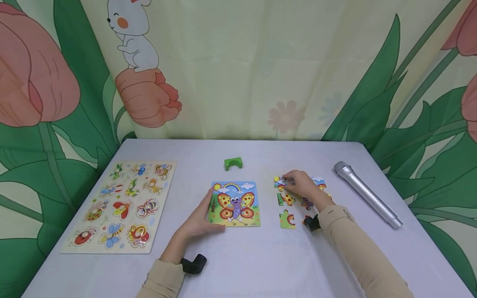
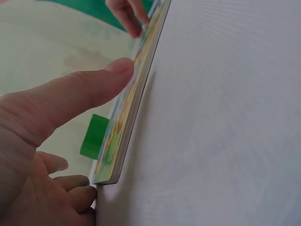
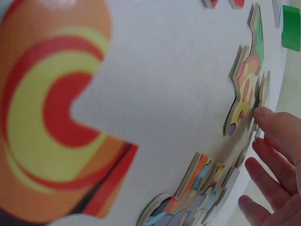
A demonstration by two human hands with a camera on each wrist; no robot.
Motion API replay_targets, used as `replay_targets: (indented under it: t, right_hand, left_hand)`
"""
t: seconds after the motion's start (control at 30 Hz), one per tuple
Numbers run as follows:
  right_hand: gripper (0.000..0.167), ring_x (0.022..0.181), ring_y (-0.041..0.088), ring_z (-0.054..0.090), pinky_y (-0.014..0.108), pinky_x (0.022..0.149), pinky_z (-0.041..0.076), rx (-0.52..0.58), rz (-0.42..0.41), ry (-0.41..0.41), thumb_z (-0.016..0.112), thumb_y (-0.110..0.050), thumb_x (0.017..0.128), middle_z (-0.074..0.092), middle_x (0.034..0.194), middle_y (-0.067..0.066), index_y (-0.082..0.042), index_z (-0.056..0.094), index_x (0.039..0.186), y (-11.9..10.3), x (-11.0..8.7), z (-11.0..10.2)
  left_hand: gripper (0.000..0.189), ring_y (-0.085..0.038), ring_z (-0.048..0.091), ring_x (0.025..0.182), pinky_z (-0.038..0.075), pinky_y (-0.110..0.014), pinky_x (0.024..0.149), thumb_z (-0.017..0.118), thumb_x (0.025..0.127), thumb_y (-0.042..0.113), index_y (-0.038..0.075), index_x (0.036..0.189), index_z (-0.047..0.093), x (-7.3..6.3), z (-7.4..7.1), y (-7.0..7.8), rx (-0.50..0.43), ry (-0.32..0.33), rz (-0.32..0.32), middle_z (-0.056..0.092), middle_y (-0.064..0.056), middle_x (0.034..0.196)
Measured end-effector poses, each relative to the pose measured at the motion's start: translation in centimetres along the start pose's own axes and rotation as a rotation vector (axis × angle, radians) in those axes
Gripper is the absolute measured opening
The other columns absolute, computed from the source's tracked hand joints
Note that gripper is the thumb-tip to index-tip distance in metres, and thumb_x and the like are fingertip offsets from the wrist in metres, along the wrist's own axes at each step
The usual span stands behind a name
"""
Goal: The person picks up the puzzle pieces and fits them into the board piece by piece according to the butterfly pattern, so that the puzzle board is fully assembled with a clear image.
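A square butterfly puzzle board (image 1: 234, 203) lies on the table in front of me. My left hand (image 1: 199, 215) touches its near left corner, the thumb straight at the near edge and the fingers along the left side; the thumb (image 2: 94, 89) overlaps the board's edge in the left wrist view. To the right, my right hand (image 1: 302, 184) reaches over loose puzzle pieces. Its thumb and forefinger pinch a sky-coloured puzzle piece (image 1: 278, 181) in the far row. Nearer me lie a yellow-winged piece (image 1: 288, 199) and a green piece with a red curve (image 1: 286, 220). The right hand and wrist hide several pieces.
A large insect puzzle board (image 1: 123, 207) lies on the left. A green arch block (image 1: 233, 163) stands behind the butterfly board. A silver microphone (image 1: 367, 193) lies slanted to the right of the pieces. A printed curtain (image 1: 238, 74) hangs behind the white table (image 1: 253, 265).
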State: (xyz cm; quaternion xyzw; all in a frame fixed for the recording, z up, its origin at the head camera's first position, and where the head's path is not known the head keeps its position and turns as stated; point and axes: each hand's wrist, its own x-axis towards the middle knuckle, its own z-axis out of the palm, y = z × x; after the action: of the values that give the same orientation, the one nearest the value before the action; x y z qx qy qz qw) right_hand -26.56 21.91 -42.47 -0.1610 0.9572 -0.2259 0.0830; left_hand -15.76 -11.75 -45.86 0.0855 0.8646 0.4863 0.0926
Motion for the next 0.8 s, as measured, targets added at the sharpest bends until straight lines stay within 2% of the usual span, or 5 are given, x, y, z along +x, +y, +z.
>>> replay_targets:
  t: [0.23, 0.47, 0.8]
  right_hand:
    - [0.042, 0.111, 0.037, 0.051, 0.046, 0.091, 0.044, 0.024, -0.087, 0.026, 0.067, -0.013, 0.082, 0.056, 0.118, 0.020, 0.005, 0.058, 0.118, -0.8, -0.1, 0.0]
    - [0.041, 0.109, 0.031, 0.052, 0.040, 0.088, 0.048, 0.090, -0.094, 0.023, 0.068, -0.014, 0.082, 0.057, 0.116, 0.016, 0.003, 0.059, 0.118, -2.7, -0.1, 0.3]
    - [0.035, 0.104, 0.027, 0.054, 0.035, 0.083, 0.050, 0.052, -0.174, 0.013, 0.070, -0.018, 0.081, 0.059, 0.110, 0.012, -0.001, 0.065, 0.111, -5.3, 0.9, 1.6]
  left_hand:
    - [0.115, -0.033, 0.012, 0.137, 0.018, -0.049, 0.108, 0.084, 0.062, 0.013, 0.006, 0.147, 0.007, 0.2, 0.3, -0.2, 0.048, 0.006, 0.007, 0.010, -0.015, 0.152]
    - [0.112, -0.034, 0.015, 0.136, 0.020, -0.047, 0.108, 0.083, 0.063, 0.015, -0.001, 0.145, 0.008, 0.4, 0.3, -0.2, 0.099, 0.020, -0.005, 0.013, -0.019, 0.150]
    - [0.110, -0.036, 0.020, 0.134, 0.023, -0.048, 0.107, 0.083, 0.063, 0.013, -0.003, 0.144, 0.010, 0.5, 0.3, 0.6, 0.137, 0.016, -0.026, 0.017, -0.021, 0.149]
